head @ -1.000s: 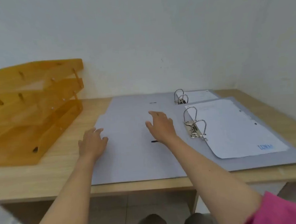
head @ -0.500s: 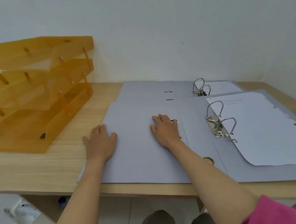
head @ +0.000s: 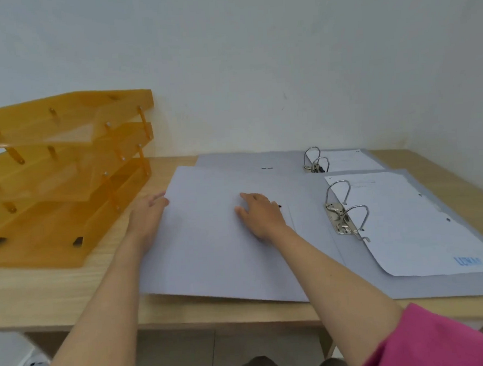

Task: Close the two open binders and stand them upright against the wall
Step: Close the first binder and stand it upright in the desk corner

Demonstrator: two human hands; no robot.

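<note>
Two grey lever-arch binders lie open on the wooden desk (head: 57,293). The near binder (head: 211,255) has its left cover spread flat, metal rings (head: 346,210) in the middle and white paper (head: 412,229) on its right half. The far binder (head: 233,160) lies behind it by the wall, partly covered, with its own rings (head: 315,161). My left hand (head: 146,219) is at the near cover's left edge with its fingers tucked under it, and that edge is slightly raised. My right hand (head: 262,215) rests flat on the same cover.
An orange three-tier letter tray (head: 64,179) stands on the desk at the left, close to the near cover's edge. The white wall (head: 256,68) runs behind the desk and meets a side wall at the right. A white object (head: 33,365) lies on the floor.
My left hand moved from lying on top of the cover's left edge to under it, and the cover's left side has lifted slightly. My right hand stays on the cover.
</note>
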